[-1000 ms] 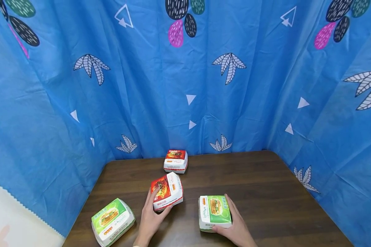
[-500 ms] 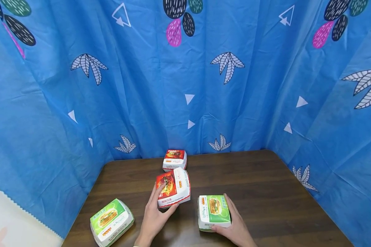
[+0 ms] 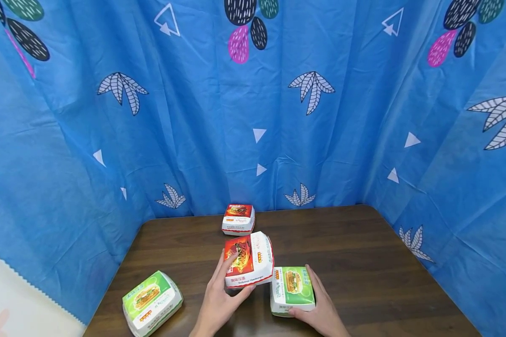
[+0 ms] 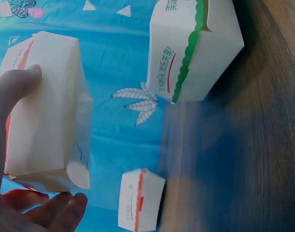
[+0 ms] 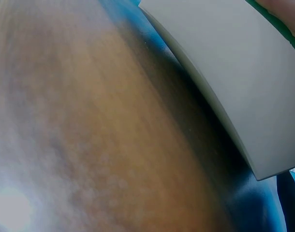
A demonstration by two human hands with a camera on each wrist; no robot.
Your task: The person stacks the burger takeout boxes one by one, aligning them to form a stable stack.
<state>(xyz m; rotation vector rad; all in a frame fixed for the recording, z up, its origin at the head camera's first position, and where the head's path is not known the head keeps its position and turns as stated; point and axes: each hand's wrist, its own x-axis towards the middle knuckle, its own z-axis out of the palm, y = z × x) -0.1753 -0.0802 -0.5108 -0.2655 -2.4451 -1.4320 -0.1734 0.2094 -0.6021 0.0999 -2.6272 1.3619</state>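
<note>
A person's left hand (image 3: pixel 220 297) holds a red-and-white burger box (image 3: pixel 253 262) in its fingers (image 4: pixel 72 212), just left of a green-and-white box (image 3: pixel 294 286). The right hand (image 3: pixel 323 310) grips that green-and-white box around its right side.

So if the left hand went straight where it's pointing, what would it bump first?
Probably the back red box, though the left hand looks raised and might pass over it.

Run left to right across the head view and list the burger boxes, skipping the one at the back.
Untouched green box → red box in the left hand → gripped green box in the right hand.
</note>
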